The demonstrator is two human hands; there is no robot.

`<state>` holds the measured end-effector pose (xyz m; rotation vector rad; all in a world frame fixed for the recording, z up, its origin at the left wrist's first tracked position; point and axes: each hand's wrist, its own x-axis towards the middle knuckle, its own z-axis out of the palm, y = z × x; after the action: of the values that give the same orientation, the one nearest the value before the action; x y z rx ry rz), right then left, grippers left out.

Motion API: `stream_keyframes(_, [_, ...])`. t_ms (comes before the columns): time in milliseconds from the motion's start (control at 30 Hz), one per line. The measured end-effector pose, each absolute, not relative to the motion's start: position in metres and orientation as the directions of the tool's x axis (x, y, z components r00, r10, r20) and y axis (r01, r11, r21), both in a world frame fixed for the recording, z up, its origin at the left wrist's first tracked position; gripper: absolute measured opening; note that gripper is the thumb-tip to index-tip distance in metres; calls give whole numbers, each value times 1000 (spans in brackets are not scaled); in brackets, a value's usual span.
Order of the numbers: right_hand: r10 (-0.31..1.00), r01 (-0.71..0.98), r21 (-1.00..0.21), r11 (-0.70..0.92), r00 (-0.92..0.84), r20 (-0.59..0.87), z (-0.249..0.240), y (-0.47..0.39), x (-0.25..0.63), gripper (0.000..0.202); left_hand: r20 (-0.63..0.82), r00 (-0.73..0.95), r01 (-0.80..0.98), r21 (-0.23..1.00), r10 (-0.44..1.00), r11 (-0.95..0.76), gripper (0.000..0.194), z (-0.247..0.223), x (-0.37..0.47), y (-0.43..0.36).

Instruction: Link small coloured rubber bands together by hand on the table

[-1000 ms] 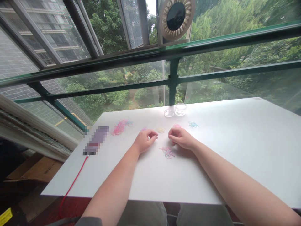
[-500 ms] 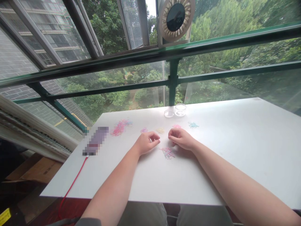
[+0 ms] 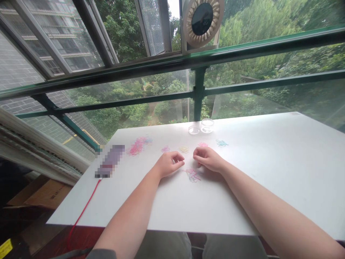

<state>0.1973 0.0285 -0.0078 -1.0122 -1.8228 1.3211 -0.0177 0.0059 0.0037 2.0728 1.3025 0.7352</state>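
Curving inward near multicoloured bands (image 3: 193, 175), the left hand (image 3: 167, 164) holds thumb and fingertips apart — the right hand (image 3: 209, 158) curls, grip unclear.

two hands (image 3: 166, 164), six piles of loops (image 3: 138, 146), two clear round dishes (image 3: 207, 126), one red cable (image 3: 85, 207), one table (image 3: 275, 162)

From above the near edge of the white table (image 3: 283, 154), the head camera faces forward and down. Its close view reaches the railing (image 3: 199, 62) beyond the table.
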Motion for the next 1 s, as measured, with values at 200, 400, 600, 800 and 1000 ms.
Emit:
stream_keyframes(200, [873,214,-957,197,-483,71,-5,27,197,9,138,371,602,717,918,-352,20,3,-18,6])
stream_keyframes(400, [873,225,-954,197,-483,66,-4,27,197,8,136,375,599,720,917,-352,19,3,-18,7])
stream_keyframes(600, [872,223,-955,195,-485,65,-6,28,197,9,131,380,595,723,916,-351,19,3,-18,6])
stream_keyframes(800, [870,223,-954,200,-488,69,-6,28,197,10,113,387,601,722,915,-343,19,2,-18,7])
stream_keyframes(1000, [866,221,-952,213,-493,79,-11,31,198,10,69,414,590,739,908,-326,21,2,-18,6])
